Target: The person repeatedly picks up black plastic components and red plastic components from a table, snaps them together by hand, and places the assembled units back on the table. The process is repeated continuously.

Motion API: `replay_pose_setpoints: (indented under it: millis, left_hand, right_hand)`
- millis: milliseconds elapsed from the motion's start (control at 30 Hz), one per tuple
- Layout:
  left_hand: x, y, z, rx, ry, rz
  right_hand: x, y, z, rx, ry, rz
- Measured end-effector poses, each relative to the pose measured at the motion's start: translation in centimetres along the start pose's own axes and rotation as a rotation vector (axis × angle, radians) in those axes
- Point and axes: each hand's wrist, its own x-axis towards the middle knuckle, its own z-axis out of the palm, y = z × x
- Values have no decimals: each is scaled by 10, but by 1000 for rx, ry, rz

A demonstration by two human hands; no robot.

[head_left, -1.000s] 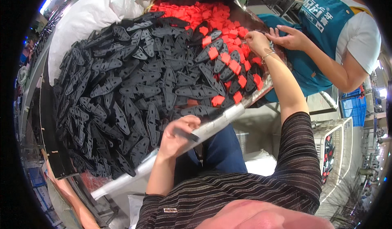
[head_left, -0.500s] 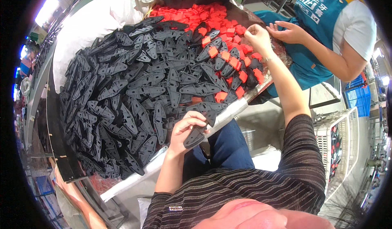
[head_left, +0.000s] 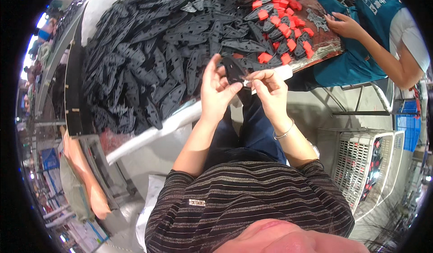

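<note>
In front of my lap, at the table's near edge, my left hand (head_left: 214,91) grips a black plastic piece (head_left: 233,70) shaped like a flat, tapered bracket. My right hand (head_left: 272,92) has its thumb and forefinger pinched on a small silvery metal piece (head_left: 247,82), held against the lower part of the black piece. The metal piece is too small to name more closely. Just beyond my hands lies a big heap of similar black plastic pieces (head_left: 185,36), with red plastic blocks (head_left: 284,30) to its right, some resting on black pieces.
A small pile of silvery metal parts (head_left: 318,19) lies at the table's right, beside a co-worker's hand (head_left: 346,26). The co-worker wears a teal apron (head_left: 347,68). White crates (head_left: 356,163) stand low on the right. A white rail (head_left: 167,129) edges the table.
My right hand has come back from the red blocks to meet my left, with a silvery piece in its fingers. My left hand has turned the black piece upward. The view has shifted.
</note>
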Motion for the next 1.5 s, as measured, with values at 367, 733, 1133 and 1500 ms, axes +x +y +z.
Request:
replay_pose_setpoints:
  millis: [367, 733, 1133, 1500]
  left_hand:
    - [-25, 14, 0, -63, 107, -116]
    - [-37, 5, -17, -143, 180, -210]
    - [-36, 3, -28, -160, 154, -163]
    - [-21, -2, -28, -45, 157, -216]
  right_hand:
    - [-18, -1, 12, -52, -43, -52]
    - [-26, 16, 18, -193, -72, 5]
    - [-18, 21, 24, -323, -110, -81]
    - [-4, 35, 17, -514, -112, -202]
